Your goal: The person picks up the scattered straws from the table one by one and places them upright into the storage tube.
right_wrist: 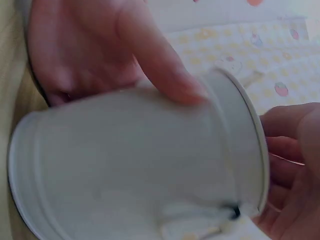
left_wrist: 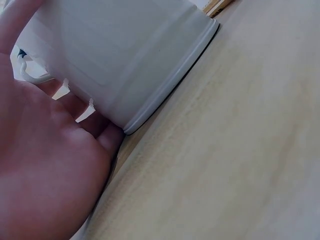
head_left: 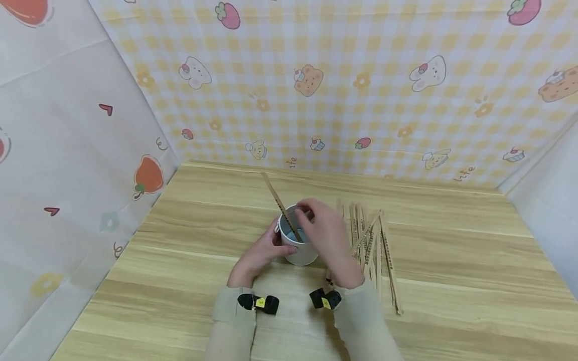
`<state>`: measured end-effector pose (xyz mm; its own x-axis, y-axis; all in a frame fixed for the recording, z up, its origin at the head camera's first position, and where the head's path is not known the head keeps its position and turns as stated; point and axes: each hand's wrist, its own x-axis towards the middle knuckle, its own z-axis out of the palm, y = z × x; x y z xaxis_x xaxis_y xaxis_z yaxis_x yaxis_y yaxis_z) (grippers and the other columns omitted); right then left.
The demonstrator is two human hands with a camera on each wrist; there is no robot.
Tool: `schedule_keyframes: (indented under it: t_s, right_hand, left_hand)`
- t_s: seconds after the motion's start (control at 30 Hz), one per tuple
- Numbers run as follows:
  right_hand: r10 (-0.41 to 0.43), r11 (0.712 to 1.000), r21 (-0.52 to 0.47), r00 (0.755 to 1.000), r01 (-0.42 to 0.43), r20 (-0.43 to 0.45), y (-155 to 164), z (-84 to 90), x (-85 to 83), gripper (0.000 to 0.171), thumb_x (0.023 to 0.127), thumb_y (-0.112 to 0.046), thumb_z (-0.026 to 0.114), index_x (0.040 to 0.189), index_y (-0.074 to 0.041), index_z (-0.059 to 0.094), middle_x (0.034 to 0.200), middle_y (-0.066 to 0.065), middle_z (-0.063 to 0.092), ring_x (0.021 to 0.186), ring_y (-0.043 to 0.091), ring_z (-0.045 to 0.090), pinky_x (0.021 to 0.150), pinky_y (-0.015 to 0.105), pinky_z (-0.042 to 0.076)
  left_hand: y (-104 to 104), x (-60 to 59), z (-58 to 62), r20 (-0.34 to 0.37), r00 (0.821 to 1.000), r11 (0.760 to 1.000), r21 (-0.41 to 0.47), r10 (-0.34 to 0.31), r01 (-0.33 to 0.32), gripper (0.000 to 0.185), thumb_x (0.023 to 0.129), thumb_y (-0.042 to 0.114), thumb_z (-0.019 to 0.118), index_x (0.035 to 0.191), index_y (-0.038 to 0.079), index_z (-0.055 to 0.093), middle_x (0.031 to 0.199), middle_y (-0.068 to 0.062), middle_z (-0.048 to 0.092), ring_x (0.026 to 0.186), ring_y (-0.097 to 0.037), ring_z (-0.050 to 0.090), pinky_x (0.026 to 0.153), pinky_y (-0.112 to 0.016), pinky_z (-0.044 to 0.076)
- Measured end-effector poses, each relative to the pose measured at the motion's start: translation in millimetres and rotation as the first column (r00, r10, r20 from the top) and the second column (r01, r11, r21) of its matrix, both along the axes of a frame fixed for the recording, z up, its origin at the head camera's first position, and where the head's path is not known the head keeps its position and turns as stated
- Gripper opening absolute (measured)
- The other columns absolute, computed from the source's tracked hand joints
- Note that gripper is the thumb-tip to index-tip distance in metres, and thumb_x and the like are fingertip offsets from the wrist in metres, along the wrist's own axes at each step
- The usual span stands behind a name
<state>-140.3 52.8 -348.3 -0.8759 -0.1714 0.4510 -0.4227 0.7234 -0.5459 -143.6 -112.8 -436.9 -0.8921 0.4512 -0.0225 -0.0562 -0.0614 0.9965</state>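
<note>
A small white metal bucket (head_left: 303,254) stands upright on the wooden table. My left hand (head_left: 264,253) grips it from the left, thumb across the near side and fingers around the wall; in the left wrist view the palm (left_wrist: 45,170) lies close beside its base. One long thin stick in a printed brown paper wrapper (head_left: 274,194) leans in the bucket, its upper end sticking out far left. Over the right side of the rim is my right hand (head_left: 327,233), fingers loosely bent and nothing visible between them. In the right wrist view its fingers (right_wrist: 282,172) are beside the rim.
Several more paper-wrapped sticks (head_left: 387,250) lie in a loose, partly crossed bunch right of the bucket, some behind my right forearm. A checked cloth (head_left: 361,110) hangs behind the table, and a white cloth (head_left: 67,150) hangs at the left.
</note>
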Motion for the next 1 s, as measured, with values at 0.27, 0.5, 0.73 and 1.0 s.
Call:
schedule_keyframes:
  t_s: [0.27,0.5,0.73,1.0]
  right_hand:
    - [-0.105,0.979,-0.176,0.994,0.103,-0.003,31,7.7,-7.8,0.023,0.087,-0.021,0.056,0.105,-0.009,0.063,0.088,0.002,0.064,0.072,0.012,0.058,0.056,0.027,0.047]
    - [-0.169,0.962,-0.191,0.974,0.197,0.153,64,3.0,-9.2,0.038,0.089,-0.027,0.053,0.124,-0.013,0.052,0.098,0.003,0.063,0.083,0.016,0.059,0.064,0.033,0.049]
    - [-0.211,0.950,-0.167,0.938,0.263,0.273,93,-8.4,-12.6,0.046,0.090,-0.033,0.050,0.131,-0.012,0.044,0.107,0.006,0.059,0.092,0.022,0.056,0.069,0.038,0.048]
    - [-0.219,0.957,-0.097,0.897,0.275,0.384,122,-24.4,-15.3,0.055,0.089,-0.038,0.048,0.133,-0.005,0.039,0.117,0.016,0.052,0.101,0.031,0.051,0.077,0.045,0.044]
  left_hand:
    - [0,-1.1,-3.9,-0.041,0.999,1.000,-0.007,0.025,-0.025,0.085,0.071,0.016,0.074,0.138,0.029,0.024,0.134,-0.004,0.036,0.124,-0.019,0.032,0.103,-0.039,0.022]
    - [0,-1.6,-4.7,-0.045,0.999,1.000,0.008,0.007,-0.007,0.087,0.070,0.013,0.074,0.139,0.028,0.022,0.136,-0.007,0.034,0.125,-0.022,0.030,0.104,-0.041,0.021]
    - [0,-0.9,-3.2,-0.051,0.999,1.000,0.007,0.010,-0.009,0.086,0.071,0.011,0.073,0.139,0.024,0.023,0.137,-0.010,0.033,0.125,-0.023,0.030,0.103,-0.040,0.022]
    - [0,0.2,-2.9,-0.051,0.999,1.000,0.002,0.012,-0.012,0.086,0.070,0.011,0.073,0.138,0.025,0.023,0.136,-0.008,0.034,0.125,-0.022,0.031,0.103,-0.040,0.023]
